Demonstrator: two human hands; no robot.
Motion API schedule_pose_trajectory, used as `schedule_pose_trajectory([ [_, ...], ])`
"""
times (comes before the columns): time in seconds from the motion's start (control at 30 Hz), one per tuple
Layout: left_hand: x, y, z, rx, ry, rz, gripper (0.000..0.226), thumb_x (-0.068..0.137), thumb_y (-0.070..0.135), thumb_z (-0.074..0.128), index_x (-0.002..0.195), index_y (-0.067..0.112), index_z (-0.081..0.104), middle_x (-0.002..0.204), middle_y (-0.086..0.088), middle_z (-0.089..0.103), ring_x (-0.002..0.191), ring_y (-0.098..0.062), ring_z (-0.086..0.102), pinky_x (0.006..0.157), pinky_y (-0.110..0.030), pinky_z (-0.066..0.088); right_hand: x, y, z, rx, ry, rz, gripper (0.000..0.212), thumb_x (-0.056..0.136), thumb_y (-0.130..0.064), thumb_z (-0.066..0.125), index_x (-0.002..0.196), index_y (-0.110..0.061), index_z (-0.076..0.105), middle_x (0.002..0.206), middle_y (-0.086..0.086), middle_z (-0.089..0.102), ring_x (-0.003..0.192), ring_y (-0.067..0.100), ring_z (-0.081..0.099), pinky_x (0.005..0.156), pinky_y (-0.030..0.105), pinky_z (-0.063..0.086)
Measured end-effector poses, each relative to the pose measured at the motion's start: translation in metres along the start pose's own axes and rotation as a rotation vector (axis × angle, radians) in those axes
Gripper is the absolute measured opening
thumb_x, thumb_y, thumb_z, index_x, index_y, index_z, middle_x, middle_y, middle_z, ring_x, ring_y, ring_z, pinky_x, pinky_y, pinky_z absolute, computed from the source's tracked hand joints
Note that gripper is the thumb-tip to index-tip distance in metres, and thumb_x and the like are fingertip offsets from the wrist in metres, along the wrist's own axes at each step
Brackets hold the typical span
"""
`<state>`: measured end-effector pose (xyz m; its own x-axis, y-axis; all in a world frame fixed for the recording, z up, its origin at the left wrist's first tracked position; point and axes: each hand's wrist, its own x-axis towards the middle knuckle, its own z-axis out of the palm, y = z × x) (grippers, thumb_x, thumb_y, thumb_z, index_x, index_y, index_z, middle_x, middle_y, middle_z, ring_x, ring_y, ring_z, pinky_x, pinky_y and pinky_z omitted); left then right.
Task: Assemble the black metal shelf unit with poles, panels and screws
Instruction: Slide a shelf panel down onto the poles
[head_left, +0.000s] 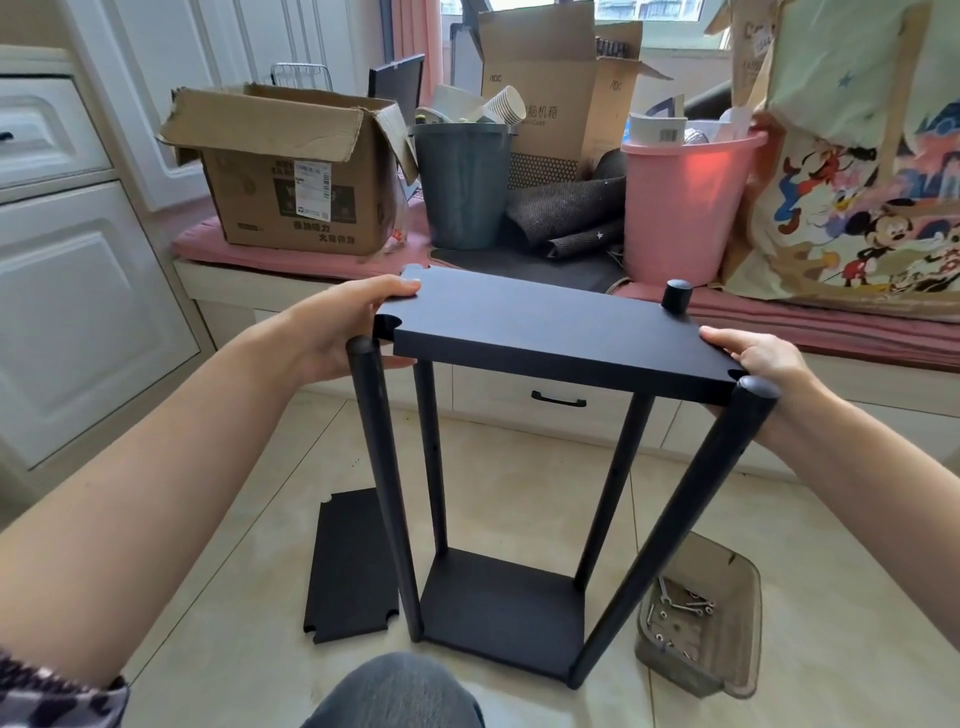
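1. Holding the top panel (561, 338) level between the 4 poles, we gripped its left end with our left hand (343, 332), thumb on top and fingers curled under, and clasped its right end with our right hand (753, 358) in the same way
2. We judged the panel unfixed: its near-left corner notch sat just beside the near-left pole (384, 488), not around it, so a careless push could have splayed that pole
3. The far-right pole (675, 296) stood above the panel, so the panel could have tipped if 1 hand let go
4. The bottom panel (501, 603) held the poles on the floor; leaning hard could have racked the frame
5. The spare panel (348, 566) lay left, the tray of screws (696, 613) right, near enough to kick over
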<state>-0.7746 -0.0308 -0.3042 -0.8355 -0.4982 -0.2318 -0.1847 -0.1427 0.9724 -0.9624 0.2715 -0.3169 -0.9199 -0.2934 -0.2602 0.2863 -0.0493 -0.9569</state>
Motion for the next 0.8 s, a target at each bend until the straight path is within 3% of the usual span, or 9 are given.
schedule_pose_trajectory([
  [0.13,-0.001,0.003,-0.002,0.015,-0.021,-0.028,0.035,0.090,0.041,0.070,0.113,0.018,0.057,0.076,-0.002,0.077,0.074,-0.018,0.076,0.061,-0.034,0.062,0.000,-0.002,-0.001,-0.021,-0.025,0.002,0.015,0.094,-0.019,0.064,0.087,-0.006,0.063,0.074,0.003,0.064,0.043,0.010,0.060,0.039,0.018,0.046],
  [0.4,-0.003,0.009,-0.002,0.069,0.000,-0.031,0.041,0.096,0.046,0.063,0.123,0.015,0.055,0.086,-0.008,0.078,0.082,-0.032,0.077,0.064,-0.040,0.062,-0.002,-0.006,0.001,-0.009,-0.049,0.042,0.012,0.095,-0.018,0.061,0.089,-0.008,0.061,0.078,0.004,0.062,0.056,0.013,0.060,0.040,0.019,0.049],
  [0.53,-0.014,0.000,-0.012,0.059,-0.147,-0.047,0.051,0.087,0.055,0.065,0.123,0.021,0.053,0.099,-0.007,0.078,0.086,-0.032,0.076,0.069,-0.036,0.062,-0.002,-0.007,0.001,-0.029,-0.036,0.044,0.013,0.095,-0.020,0.061,0.093,-0.007,0.060,0.078,0.004,0.061,0.060,0.014,0.058,0.041,0.020,0.049],
  [0.63,-0.020,-0.005,-0.017,0.019,-0.219,-0.005,0.053,0.084,0.046,0.067,0.129,0.019,0.054,0.109,-0.008,0.076,0.092,-0.030,0.075,0.074,-0.036,0.062,-0.001,-0.005,0.001,-0.052,-0.024,0.029,0.013,0.094,-0.021,0.063,0.090,-0.009,0.061,0.077,0.003,0.061,0.055,0.013,0.060,0.042,0.020,0.049],
  [0.8,-0.020,-0.002,-0.008,-0.042,-0.080,0.030,0.029,0.103,0.027,0.055,0.125,0.009,0.056,0.084,-0.007,0.076,0.072,-0.024,0.074,0.070,-0.045,0.062,0.001,-0.004,0.006,-0.081,0.001,0.030,0.014,0.095,-0.023,0.063,0.093,-0.009,0.062,0.078,0.003,0.063,0.061,0.015,0.060,0.051,0.028,0.048],
])
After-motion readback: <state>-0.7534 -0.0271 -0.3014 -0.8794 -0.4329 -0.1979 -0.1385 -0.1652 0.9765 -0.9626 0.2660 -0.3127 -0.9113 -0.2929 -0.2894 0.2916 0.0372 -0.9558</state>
